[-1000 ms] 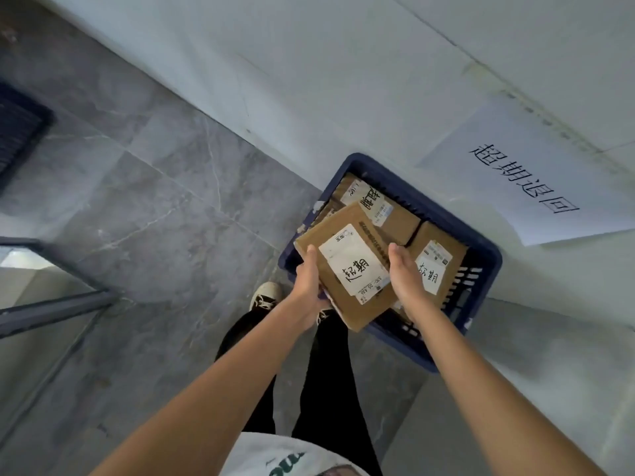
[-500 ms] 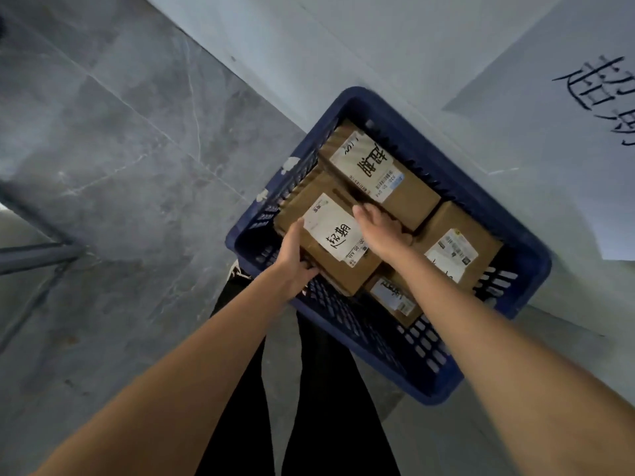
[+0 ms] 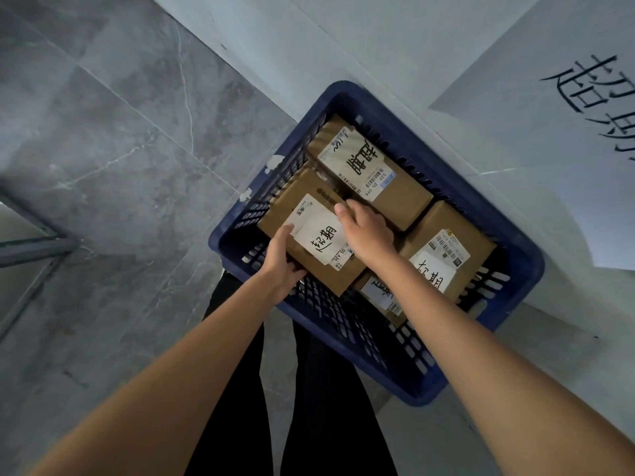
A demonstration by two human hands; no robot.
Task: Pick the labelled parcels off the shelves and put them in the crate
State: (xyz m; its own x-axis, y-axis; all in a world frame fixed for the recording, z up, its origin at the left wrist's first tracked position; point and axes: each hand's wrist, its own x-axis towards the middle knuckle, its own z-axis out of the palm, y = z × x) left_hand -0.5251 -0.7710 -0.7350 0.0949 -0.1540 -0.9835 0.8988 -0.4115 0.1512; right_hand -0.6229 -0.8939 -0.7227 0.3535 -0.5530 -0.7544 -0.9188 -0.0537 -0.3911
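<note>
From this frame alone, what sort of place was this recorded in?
Probably a parcel depot or courier pickup point. A blue plastic crate on a grey tiled floor holds cardboard parcels with barcoded shipping labels, and a handwritten paper sign hangs on the wall above it.

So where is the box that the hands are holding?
In the head view, the flat brown cardboard box with the white label sits inside the dark blue plastic crate, at its left side, between the left hand and right hand.
</note>
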